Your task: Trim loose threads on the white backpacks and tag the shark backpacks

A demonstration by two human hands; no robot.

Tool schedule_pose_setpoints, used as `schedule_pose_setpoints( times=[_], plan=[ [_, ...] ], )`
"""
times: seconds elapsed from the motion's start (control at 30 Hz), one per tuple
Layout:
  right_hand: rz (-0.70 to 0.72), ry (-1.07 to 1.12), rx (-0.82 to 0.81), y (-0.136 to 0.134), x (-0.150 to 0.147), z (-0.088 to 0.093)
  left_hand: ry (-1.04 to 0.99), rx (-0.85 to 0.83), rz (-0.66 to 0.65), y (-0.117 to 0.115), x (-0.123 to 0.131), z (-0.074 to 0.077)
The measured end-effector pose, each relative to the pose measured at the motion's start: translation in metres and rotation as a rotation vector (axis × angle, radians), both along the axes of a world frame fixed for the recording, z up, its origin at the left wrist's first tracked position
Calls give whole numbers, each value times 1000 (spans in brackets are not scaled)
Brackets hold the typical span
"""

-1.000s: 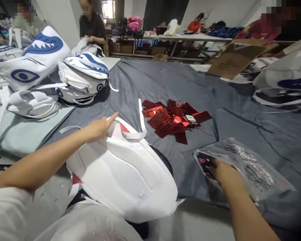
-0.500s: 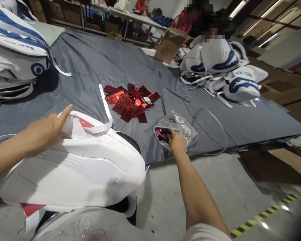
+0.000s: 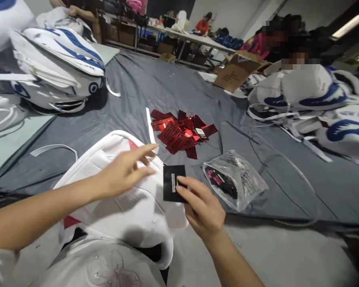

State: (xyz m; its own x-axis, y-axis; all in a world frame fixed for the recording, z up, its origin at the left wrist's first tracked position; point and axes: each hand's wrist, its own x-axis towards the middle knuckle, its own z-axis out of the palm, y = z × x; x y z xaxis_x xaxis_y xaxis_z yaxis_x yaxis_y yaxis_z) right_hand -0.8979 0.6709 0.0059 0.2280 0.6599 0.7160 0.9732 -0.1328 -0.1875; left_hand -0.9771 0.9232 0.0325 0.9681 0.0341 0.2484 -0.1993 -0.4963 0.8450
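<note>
A black card tag [image 3: 168,190] with small pale print is pinched in my right hand [image 3: 205,207]. My left hand [image 3: 124,171] hovers just left of the tag, fingers apart and holding nothing. Beneath both hands a white backpack [image 3: 128,223] with red patches leans between my body and the table edge. To the right lies a clear plastic bag [image 3: 248,187] with more black and pink tags showing at its mouth. Beyond the backpack, a pile of shiny red tags [image 3: 179,133] is spread on the grey cloth.
White and blue backpacks [image 3: 62,67] are stacked at the left, and more white backpacks [image 3: 311,89] lie at the right. An open cardboard box [image 3: 235,73] stands at the back on the grey-covered table [image 3: 137,91]. Other people are at work behind.
My right hand has come out of the plastic bag with a black tag and moved left over the backpack. My left hand has left the backpack's top edge and moved right, towards the tag.
</note>
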Motion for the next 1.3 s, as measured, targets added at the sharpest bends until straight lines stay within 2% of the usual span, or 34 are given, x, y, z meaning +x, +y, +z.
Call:
schedule_pose_setpoints(
  times=[0.07, 0.13, 0.23, 0.33, 0.4, 0.43, 0.5, 0.57, 0.6, 0.67, 0.73, 0.8, 0.87, 0.9, 1.07, 1.17, 1.3],
  plan=[
    [98, 30, -14, 14, -11, 3, 170, -369, -120, -15, 0, -4],
    [158, 80, -22, 23, -15, 3, 301, -609, -170, -18, 0, -12],
    [168, 189, 23, 35, -14, 6, 438, -751, -190, -13, -2, -21],
    [176, 271, 38, 46, -14, 13, 504, -760, -237, -8, -9, -24],
    [137, 318, 29, 53, -12, 18, 391, -624, -140, -3, -19, -23],
    [84, 334, 34, 56, -10, 19, 258, -478, -38, 1, -25, -23],
    [-58, 350, 51, 64, -3, 20, -58, -54, 225, 14, -38, -26],
    [-133, 341, 44, 74, 5, 19, -226, 372, 412, 31, -49, -34],
    [-129, 336, 20, 81, 9, 20, -225, 524, 441, 39, -53, -39],
    [-95, 325, -80, 97, 14, 23, -158, 684, 425, 52, -58, -51],
    [-106, 314, -286, 115, 14, 28, -168, 721, 388, 58, -61, -62],
    [-146, 290, -583, 133, 9, 31, -255, 721, 383, 59, -63, -69],
    [-144, 244, -835, 149, 2, 29, -344, 713, 380, 57, -66, -73],
    [-127, 221, -910, 156, -1, 26, -373, 709, 374, 57, -67, -74],
    [-67, 176, -976, 175, -3, 2, -394, 657, 332, 59, -71, -76],
    [-31, 175, -1028, 178, -1, 4, -363, 582, 301, 63, -75, -72],
    [-72, 123, -1116, 177, -7, 17, -179, 548, 530, 70, -82, -68]
  ],
)
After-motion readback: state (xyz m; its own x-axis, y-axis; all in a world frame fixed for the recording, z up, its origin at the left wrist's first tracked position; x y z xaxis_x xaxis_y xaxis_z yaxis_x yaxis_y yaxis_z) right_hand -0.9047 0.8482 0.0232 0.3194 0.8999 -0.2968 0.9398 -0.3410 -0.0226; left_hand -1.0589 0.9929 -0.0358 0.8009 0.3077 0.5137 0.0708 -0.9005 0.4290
